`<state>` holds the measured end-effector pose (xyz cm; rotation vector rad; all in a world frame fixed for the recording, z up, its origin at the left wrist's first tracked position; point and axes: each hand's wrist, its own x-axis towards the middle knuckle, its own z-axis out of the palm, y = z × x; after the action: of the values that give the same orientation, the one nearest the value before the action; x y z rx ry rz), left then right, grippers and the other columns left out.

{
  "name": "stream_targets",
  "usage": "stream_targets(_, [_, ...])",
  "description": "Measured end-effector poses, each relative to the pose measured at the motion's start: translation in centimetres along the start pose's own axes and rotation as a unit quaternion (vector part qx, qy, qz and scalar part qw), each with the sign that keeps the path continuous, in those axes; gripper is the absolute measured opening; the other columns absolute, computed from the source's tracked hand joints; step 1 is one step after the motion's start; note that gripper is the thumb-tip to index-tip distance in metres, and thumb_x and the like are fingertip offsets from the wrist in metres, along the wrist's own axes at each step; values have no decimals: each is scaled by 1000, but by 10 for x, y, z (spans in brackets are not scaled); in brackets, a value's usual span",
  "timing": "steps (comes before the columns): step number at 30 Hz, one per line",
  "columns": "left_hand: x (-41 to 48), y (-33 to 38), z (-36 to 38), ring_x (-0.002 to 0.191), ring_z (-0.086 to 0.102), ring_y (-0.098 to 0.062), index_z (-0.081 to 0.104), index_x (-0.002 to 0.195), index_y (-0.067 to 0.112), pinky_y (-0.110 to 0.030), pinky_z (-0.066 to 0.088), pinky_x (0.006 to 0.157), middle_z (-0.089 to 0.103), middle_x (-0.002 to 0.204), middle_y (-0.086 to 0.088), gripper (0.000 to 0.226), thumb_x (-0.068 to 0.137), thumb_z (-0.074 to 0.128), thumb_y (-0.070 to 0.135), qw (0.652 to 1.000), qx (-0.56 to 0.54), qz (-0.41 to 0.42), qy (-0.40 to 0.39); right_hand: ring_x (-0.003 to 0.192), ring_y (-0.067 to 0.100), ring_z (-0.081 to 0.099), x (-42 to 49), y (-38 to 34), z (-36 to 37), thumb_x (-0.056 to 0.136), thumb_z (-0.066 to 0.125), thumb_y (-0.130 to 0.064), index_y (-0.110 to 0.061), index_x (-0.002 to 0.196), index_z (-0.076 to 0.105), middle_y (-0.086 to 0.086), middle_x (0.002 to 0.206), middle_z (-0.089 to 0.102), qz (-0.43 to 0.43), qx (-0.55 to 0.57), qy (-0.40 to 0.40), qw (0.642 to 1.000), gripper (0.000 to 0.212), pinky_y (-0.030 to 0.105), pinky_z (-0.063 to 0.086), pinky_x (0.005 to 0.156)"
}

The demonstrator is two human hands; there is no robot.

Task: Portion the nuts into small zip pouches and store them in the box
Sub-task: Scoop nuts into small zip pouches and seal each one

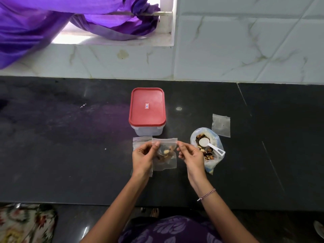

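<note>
The fingers (156,144) of the person's left hand (142,156) are pinched together on the top left corner of a small clear plastic zip pouch (165,163). Those of the right hand (192,156) pinch the top right corner, so the pouch hangs upright between the two hands, just over the black stone tabletop (70,155). A small helping of mixed nuts (165,153) sits inside it. From where I stand this portion looks filled and ready for sealing, though I can't tell whether the zip strip is pressed closed. Partly under the left hand another clear pouch (141,141) lies flat on the tabletop; I can't make out whether anything is in it. Just right of the right hand sits an open clear plastic bag of nuts (209,157) with a white plastic measuring scoop (211,146) resting in its mouth, and plenty remains to portion out. Beyond the bag lies a flat, empty-looking zip pouch (221,125), waiting its turn. Just behind the hands stands the rectangular clear plastic box (148,131), its red lid (147,109) on. I'd judge nothing is stored yet: more scooping remains, the lid must come off, and the pouches have to go in.
</note>
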<state>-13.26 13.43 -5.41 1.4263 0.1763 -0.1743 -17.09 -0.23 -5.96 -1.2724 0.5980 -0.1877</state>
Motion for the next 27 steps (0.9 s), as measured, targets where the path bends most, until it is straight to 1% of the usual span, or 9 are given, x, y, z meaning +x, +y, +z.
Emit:
stream_targets(3, [-2,-4,-11,65,64,-10,71,78,6,-24,54,60,69,67,1,12,85,70,15,1000,25,-5,-16,71,4,59,-5,4,9,86,66,-22,-13,98,70,-2,81,69,19,-9,-8,1000,15,19,49,66])
stream_targets(5, [-3,-5,-17,66,65,-10,72,78,7,-25,55,61,70,69,1,11,84,71,16,999,28,-9,-19,76,5,61,-6,7,13,84,68,-22,-15,93,69,-1,86,70,17,-34,0,999,11,18,47,65])
stream_targets(10, [-5,-7,-36,80,68,-19,75,84,11,-37,56,73,74,82,-6,15,80,72,24,997,23,-40,-56,80,6,62,-6,15,19,83,70,-26,-14,87,69,3,88,70,4,-75,11,997,13,14,47,64])
stream_targets(12, [-7,-8,-45,78,68,-23,75,81,12,-37,56,71,73,81,-8,15,76,72,26,998,9,-41,-55,75,4,61,-8,19,20,83,70,-27,-12,86,69,1,84,70,7,-86,16,996,16,13,46,61])
stream_targets(15, [-9,-12,-55,68,68,-17,74,77,8,-28,57,62,73,73,-7,9,81,72,16,998,38,-21,-35,70,3,61,-10,27,23,82,71,-27,-10,86,70,-1,81,71,22,-93,13,995,17,10,45,57])
stream_targets(17, [-8,-17,-61,63,67,-14,72,76,5,-25,55,57,71,68,-5,10,84,71,10,997,68,-22,-15,72,6,63,-12,35,26,80,73,-28,-10,85,71,2,81,72,38,-98,8,994,19,12,46,57])
stream_targets(21, [-1,-26,-76,66,68,-17,73,76,12,-31,57,59,72,69,-2,9,84,73,13,989,143,-23,18,70,9,62,-11,45,34,79,75,-32,-12,83,73,2,78,73,63,-134,0,989,21,18,48,59])
stream_targets(24, [8,-28,-82,68,69,-8,75,79,21,-28,58,63,72,71,6,3,82,76,20,966,253,12,44,64,7,59,-6,49,41,82,72,-31,-13,83,73,-2,70,68,42,-187,-3,981,18,17,49,56])
stream_targets(27, [13,-28,-82,68,67,2,77,86,14,-22,57,66,72,75,10,11,80,78,23,956,286,35,60,64,9,59,0,55,47,84,70,-31,-14,84,73,-2,72,68,-6,-257,-7,966,17,29,55,67])
